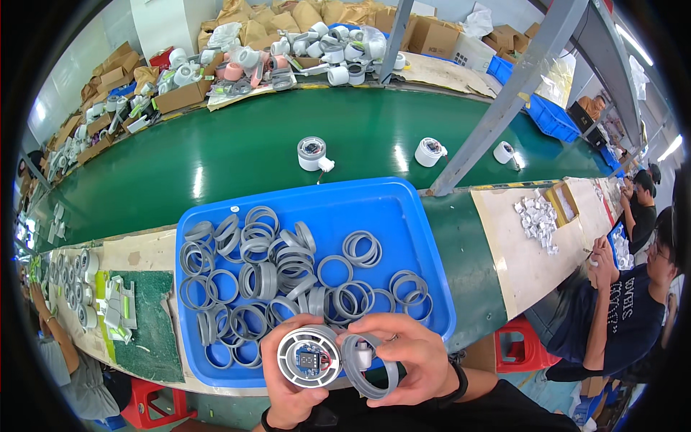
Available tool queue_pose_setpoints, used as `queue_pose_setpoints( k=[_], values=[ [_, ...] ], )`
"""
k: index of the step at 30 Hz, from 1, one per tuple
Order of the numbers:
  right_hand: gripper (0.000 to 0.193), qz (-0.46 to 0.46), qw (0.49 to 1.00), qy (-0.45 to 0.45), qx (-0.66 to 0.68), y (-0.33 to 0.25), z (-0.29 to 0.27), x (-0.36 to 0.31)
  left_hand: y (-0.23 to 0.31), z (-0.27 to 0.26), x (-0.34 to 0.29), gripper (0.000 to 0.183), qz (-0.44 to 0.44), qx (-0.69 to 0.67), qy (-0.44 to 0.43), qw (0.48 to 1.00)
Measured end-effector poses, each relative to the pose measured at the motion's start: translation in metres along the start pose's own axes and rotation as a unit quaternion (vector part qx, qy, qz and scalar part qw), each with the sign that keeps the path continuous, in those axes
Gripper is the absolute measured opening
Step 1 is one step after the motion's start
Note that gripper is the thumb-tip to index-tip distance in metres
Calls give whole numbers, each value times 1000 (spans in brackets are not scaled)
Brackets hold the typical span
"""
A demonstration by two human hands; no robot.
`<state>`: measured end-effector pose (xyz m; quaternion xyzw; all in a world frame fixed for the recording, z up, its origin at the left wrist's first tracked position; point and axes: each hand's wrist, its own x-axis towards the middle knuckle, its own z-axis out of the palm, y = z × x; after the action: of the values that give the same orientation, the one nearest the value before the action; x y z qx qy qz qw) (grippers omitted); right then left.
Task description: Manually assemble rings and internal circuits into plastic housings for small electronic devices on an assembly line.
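Observation:
My left hand (294, 403) is wrapped round a white round fan housing (289, 360), its open face turned up. Inside it a small blue circuit board with a dark display and some red wires show. Right beside it, my right hand (421, 360) grips a grey ring (350, 363) between thumb and fingers, tilted on edge. A small white part of the housing shows through the ring. The ring stands next to the housing and is not seated on its face. Both hands are over the front edge of a blue tray (425, 237) with many grey rings (295, 263).
A green conveyor belt (237, 144) carries white housings (312, 154). A slanted metal post (497, 108) rises right of the tray. Piled white and pink parts (252, 65) line the far side. White pieces (538, 219) lie on cardboard at right, near a seated co-worker (626, 309).

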<state>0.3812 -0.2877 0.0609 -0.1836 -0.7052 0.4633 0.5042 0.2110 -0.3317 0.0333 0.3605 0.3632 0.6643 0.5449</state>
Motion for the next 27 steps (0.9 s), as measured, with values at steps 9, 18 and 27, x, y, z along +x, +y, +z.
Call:
queue_pose_setpoints(
  k=[9, 18, 27],
  values=[
    [57, 38, 993, -44, -106, -12, 7, 5, -2, -10, 1, 90, 138, 307, -23, 941],
    [65, 76, 950, -101, -286, 2, 10, 3, -3, 8, 4, 54, 218, 622, -9, 752],
    [42, 192, 972, -122, 64, 18, -9, 21, 21, 28, 10, 63, 307, 617, -231, 687]
  ],
)
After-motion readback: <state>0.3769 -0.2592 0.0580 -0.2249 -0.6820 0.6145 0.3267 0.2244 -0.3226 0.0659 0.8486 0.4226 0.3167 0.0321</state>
